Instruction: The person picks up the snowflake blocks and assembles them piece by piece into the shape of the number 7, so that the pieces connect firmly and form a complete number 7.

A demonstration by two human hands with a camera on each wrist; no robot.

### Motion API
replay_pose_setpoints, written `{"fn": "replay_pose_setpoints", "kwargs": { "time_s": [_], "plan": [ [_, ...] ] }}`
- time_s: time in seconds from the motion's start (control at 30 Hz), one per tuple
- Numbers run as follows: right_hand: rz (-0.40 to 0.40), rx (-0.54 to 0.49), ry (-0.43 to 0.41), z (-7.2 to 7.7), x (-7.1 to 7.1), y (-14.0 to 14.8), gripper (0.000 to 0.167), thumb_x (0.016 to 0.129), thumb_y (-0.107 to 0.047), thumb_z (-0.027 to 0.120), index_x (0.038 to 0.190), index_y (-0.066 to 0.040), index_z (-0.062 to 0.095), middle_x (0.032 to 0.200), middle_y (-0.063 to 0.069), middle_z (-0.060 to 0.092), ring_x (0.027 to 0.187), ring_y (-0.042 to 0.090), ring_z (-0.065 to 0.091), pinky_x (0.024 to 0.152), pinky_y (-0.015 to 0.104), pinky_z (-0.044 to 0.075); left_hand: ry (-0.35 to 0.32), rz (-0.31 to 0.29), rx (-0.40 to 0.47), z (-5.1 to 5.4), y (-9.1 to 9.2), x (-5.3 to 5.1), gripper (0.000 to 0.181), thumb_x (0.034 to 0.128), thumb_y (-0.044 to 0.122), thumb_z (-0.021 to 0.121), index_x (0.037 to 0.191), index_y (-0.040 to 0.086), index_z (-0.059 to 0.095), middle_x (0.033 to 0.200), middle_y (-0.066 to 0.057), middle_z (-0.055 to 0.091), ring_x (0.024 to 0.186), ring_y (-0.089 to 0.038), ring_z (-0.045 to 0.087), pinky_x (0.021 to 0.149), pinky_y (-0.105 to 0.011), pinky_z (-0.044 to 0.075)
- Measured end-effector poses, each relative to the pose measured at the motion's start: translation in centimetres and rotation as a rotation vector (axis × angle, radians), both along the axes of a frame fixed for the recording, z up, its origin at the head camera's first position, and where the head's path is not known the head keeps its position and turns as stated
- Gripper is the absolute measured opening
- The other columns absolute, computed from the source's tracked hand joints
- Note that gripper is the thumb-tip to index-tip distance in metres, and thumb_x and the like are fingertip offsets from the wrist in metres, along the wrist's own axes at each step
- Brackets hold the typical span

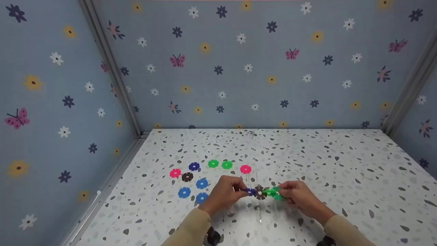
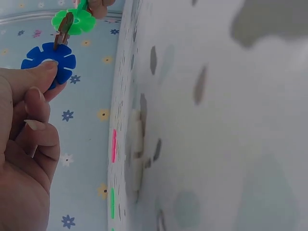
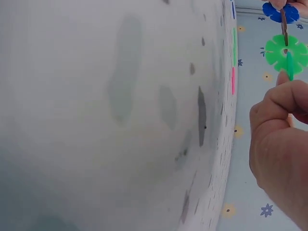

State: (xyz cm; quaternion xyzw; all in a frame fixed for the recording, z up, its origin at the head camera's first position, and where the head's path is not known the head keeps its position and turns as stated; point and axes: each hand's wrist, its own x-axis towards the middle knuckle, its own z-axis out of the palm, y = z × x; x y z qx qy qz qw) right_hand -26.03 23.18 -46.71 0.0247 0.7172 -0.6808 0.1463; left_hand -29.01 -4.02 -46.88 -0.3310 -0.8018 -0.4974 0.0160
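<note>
Chain (image 1: 269,192): four slotted discs linked in a row, held above the flecked table (image 1: 324,164). Clock positions are read in the head view from its brown disc (image 1: 261,196), with 12 toward the back wall (image 1: 232,89).
Link order, 9 to 3 o'clock: blue disc (image 2: 67,61), brown disc, inner green disc (image 2: 86,21), outer green disc (image 1: 278,197); neighbouring discs stand crosswise.
Left hand (image 1: 225,191): at 9 o'clock; thumb and fingertip pinch the blue disc, other fingers curled beneath.
Right hand (image 1: 300,196): at 3 o'clock; thumb and finger pinch the outer green disc.
Loose discs: single pink disc (image 1: 245,169) at 11 o'clock; two green discs (image 1: 216,166) near 10; a dark blue, a pink and a brown disc between 9 and 10; three light blue discs (image 1: 181,195) about 9.
Step in hand: judged to be slot-to-slot joining, probably at the blue-to-brown joint; seating depth cannot be told.
Next move calls for: slots kept aligned, a straight push along the 9-to-3 line, and a steady right-hand pinch; twisting could unseat a joint.
</note>
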Motion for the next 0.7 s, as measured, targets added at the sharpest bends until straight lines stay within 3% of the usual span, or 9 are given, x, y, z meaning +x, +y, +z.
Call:
{"fn": "replay_pose_setpoints", "kwargs": {
  "time_s": [0.47, 0.7],
  "plan": [
    [-0.105, 0.015, -0.017, 0.4, -0.2, -0.6, 0.011, 0.093, -0.001, 0.06, 0.104, 0.003, 0.061, 0.079, 0.006, 0.053, 0.061, 0.012, 0.039, 0.049, 0.021, 0.03, -0.074, 0.042, 0.105, -0.4, 1.1, -0.2, 0.009, 0.0838, 0.003, 0.077, 0.081, 0.009, 0.071, 0.078, 0.003, 0.067, 0.069, -0.008, 0.057, 0.063, -0.023, 0.05],
    [0.006, 0.002, -0.004, 1.7, -0.6, 0.0, 0.014, 0.097, -0.007, 0.059, 0.106, 0.004, 0.061, 0.079, 0.004, 0.054, 0.06, 0.011, 0.036, 0.049, 0.021, 0.029, -0.019, 0.006, 0.086, 0.5, 0.6, -0.9, 0.011, 0.0839, 0.005, 0.078, 0.078, 0.01, 0.069, 0.077, 0.007, 0.065, 0.07, -0.008, 0.057, 0.061, -0.023, 0.047]
  ]
}}
